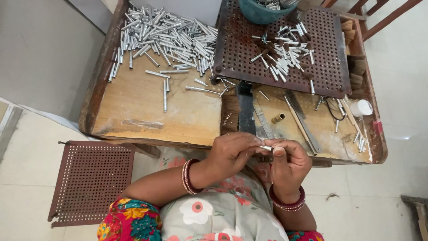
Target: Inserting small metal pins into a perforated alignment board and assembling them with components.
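Both hands met at the bench edge, left hand [232,154] and right hand [290,163] fingertips clamped together on a short silver metal tube [266,147], loose tube pile [169,38] well beyond.

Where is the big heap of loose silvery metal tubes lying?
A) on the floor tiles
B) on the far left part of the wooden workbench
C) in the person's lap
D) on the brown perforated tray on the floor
B: the heap of silvery metal tubes lies on the wooden workbench, at its far left.
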